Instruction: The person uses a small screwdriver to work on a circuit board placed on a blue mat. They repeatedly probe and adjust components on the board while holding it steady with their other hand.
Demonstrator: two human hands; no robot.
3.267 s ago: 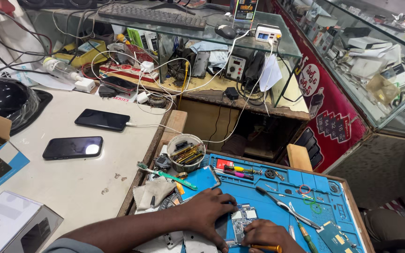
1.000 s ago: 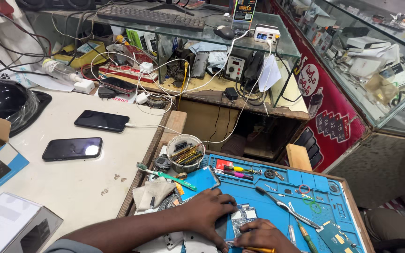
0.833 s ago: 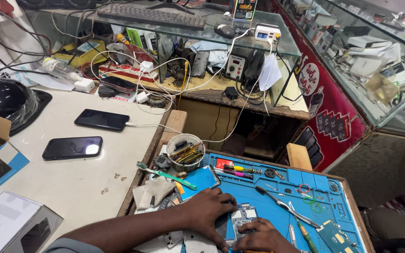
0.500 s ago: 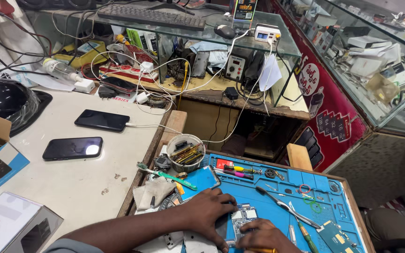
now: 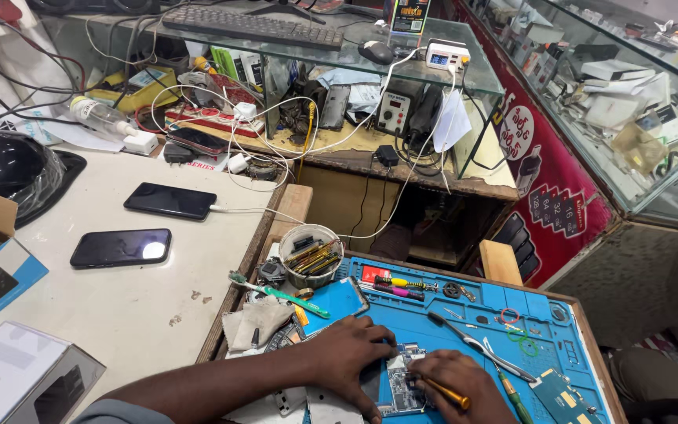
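Your left fingers (image 5: 359,345) lie spread and flat, pressing down on the near left corner of the opened phone (image 5: 399,385), while your right fingers (image 5: 442,377) are curled shut around a yellow-handled screwdriver (image 5: 442,392), its shaft lying across your knuckles and its tip hidden under the hand, so you cannot tell which screw it sits on. Over the last few seconds almost nothing has shifted: your left hand (image 5: 348,361) has stayed planted in the same spot, and your right hand (image 5: 457,385) has only crept a little towards it, closing in over the exposed board. That reads as one fine step still going on, not a new one begun. The phone lies between your two hands on the blue work mat (image 5: 559,314). Just beyond your right fingertips rest the metal tweezers (image 5: 476,344); farther out from your left fingers lie a green toothbrush (image 5: 280,294) and a round tub of tools (image 5: 311,255). Well off past your left forearm, two dark phones (image 5: 122,247) rest on the pale counter.
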